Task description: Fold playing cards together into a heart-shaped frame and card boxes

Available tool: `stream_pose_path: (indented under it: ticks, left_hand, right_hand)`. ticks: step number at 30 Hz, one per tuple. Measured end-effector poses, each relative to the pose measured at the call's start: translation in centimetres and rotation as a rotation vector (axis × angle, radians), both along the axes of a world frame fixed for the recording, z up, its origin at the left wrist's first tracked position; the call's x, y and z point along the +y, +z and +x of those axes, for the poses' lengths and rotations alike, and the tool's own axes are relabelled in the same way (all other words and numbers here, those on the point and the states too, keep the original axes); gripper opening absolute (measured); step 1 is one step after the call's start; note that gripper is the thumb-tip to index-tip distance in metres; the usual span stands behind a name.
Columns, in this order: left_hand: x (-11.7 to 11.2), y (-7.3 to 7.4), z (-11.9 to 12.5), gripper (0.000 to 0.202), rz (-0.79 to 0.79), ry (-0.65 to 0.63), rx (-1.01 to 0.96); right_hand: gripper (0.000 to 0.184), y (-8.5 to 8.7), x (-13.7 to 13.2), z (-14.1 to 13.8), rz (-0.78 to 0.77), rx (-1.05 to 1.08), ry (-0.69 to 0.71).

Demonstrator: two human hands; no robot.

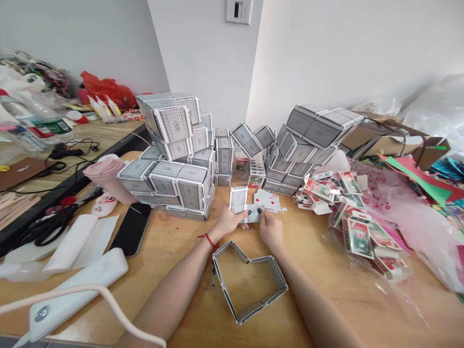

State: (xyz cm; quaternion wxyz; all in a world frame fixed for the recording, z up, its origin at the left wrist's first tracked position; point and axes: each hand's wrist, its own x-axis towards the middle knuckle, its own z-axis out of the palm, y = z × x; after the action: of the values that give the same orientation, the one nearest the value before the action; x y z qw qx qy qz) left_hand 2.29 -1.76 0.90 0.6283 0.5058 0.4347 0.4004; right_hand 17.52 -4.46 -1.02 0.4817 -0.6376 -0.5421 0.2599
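Note:
My left hand (pixel 229 221), with a red string at the wrist, grips a grey-backed playing card (pixel 238 200) that stands nearly upright. A second playing card (pixel 253 214) lies sideways between both hands, and the thumb and fingers of my right hand (pixel 271 227) pinch its right end. Whether the two cards are joined I cannot tell. Just behind my right hand, loose heart cards (pixel 268 199) lie face up on the table. Between my forearms rests a heart-shaped frame (pixel 237 321) made of folded cards.
Stacked card blocks stand at left (pixel 179 181) and right (pixel 302 123). Torn card boxes (pixel 357 237) and plastic wrap lie to the right. On the left are a black phone (pixel 131 228), scissors (pixel 47 224), a pink cup (pixel 112 176) and a white corded device (pixel 78 290).

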Motion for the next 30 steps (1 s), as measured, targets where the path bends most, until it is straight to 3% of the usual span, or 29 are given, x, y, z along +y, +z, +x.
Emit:
stream_pose_path:
  ticks: [2, 7, 10, 12, 14, 21, 30]
  left_hand:
    - [-0.1, 0.2, -0.1, 0.018, -0.008, 0.012, -0.050]
    - [-0.2, 0.6, -0.3, 0.022, -0.025, -0.004, -0.144]
    - [-0.1, 0.6, -0.2, 0.024, -0.024, -0.029, -0.126]
    - [-0.1, 0.5, 0.0, 0.025, -0.023, -0.041, -0.116]
    - [0.0, 0.3, 0.3, 0.024, -0.008, -0.054, -0.126]
    - [0.1, -0.1, 0.6, 0.029, 0.016, -0.072, -0.127]
    - [0.2, -0.5, 0.5, 0.032, 0.009, -0.064, -0.110]
  right_hand:
    - [0.037, 0.2, 0.0, 0.0, -0.058, 0.158, 0.074]
    - [0.032, 1.4, 0.4, -0.1, -0.135, 0.832, 0.239]
    - [0.022, 2.2, 0.3, -0.6, -0.200, 1.028, 0.416]
    - [0.025, 2.7, -0.1, -1.1, -0.252, 1.072, 0.529]
    - [0.030, 3.1, -0.5, -1.5, -0.251, 1.101, 0.551]
    - [0.038, 3.3, -0.6, -1.9, -0.245, 1.045, 0.508]
    - [0.033, 2.4, -0.3, -1.7, -0.163, 1.052, 0.444]
